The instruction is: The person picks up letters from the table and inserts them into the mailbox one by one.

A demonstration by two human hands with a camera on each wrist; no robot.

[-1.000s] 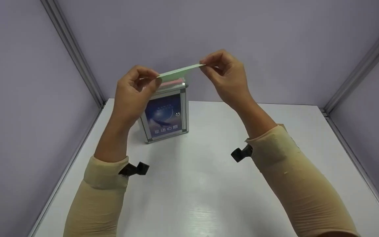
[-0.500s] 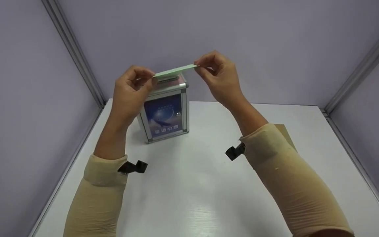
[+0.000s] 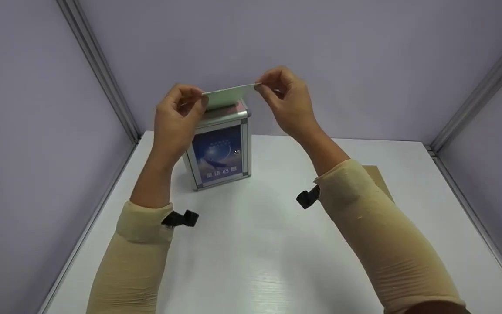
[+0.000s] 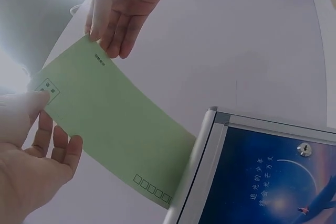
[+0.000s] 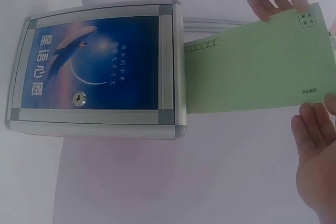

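While the left hand pinches one short end of a pale green envelope, the right hand pinches the other, each grip clamped on the paper between thumb and fingertips. The envelope hangs above a metal-framed box with a blue poster front and a small keyhole, its lower long edge at the box top. From the wrist views that edge lies behind the top frame; whether it sits in a slot I cannot tell. The box stands on the white worktop, near the back-left corner. A brown sheet lies flat behind the right forearm.
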